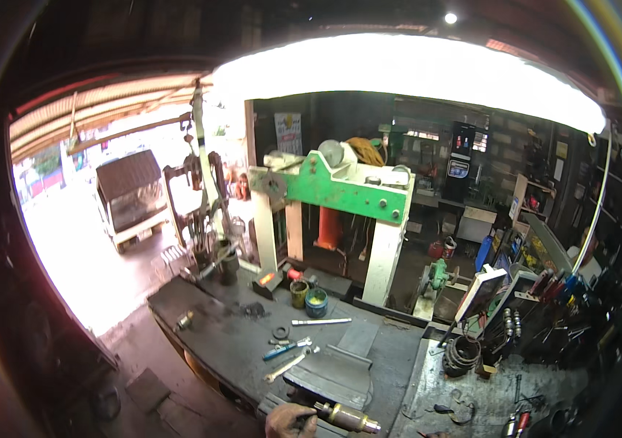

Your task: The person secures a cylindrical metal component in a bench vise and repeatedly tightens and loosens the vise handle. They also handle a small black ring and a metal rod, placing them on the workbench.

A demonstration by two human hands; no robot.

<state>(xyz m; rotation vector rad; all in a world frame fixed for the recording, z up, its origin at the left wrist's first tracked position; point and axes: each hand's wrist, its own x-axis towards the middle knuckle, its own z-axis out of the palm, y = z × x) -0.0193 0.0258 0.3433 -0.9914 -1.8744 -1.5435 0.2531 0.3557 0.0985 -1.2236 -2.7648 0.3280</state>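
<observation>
Stepped metal cylinder (351,418), brassy and shiny with narrower ends, shows low in the view, nearside of a dark, curved plate (329,381); the left hand (290,422) curls at its left end, whether pinching or merely touching I cannot tell; past a steel wrench (287,366), bare bench top (212,339) runs leftward to its edge

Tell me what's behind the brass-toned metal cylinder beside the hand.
Behind the cylinder, a dark curved metal piece lies on the workbench. Whatever is directly under the cylinder, beside the left hand, is hidden.
</observation>
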